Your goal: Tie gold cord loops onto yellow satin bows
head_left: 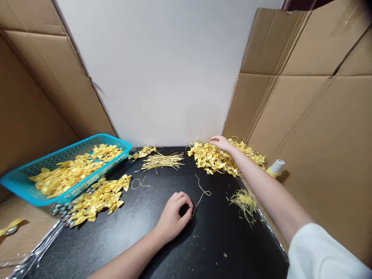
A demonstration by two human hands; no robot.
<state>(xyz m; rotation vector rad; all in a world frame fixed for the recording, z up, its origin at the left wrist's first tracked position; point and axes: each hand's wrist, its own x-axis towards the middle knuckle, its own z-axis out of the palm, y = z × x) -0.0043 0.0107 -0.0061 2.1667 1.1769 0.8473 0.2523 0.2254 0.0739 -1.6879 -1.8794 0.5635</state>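
My left hand [176,215] is low over the black table, its thumb and forefinger curled into a pinch. A thin gold cord [200,197] with a loop in it runs from those fingertips across the table. At the back right, my right hand [221,143] reaches over a heap of yellow ribbon bows [215,157] with gold cord loops. Its fingers are stretched out, and no object shows clearly in them. Between the hands and the wall lies a bundle of straight gold cords [162,161]. Another loose cord [141,184] lies left of centre.
A blue plastic basket [26,199] holding yellow bows stands at the left. In front of it lie more bows [97,201] and silvery bells or beads [62,213]. Short cord scraps [245,203] and a white cone spool [277,166] are at the right. Cardboard walls [314,116] flank the table.
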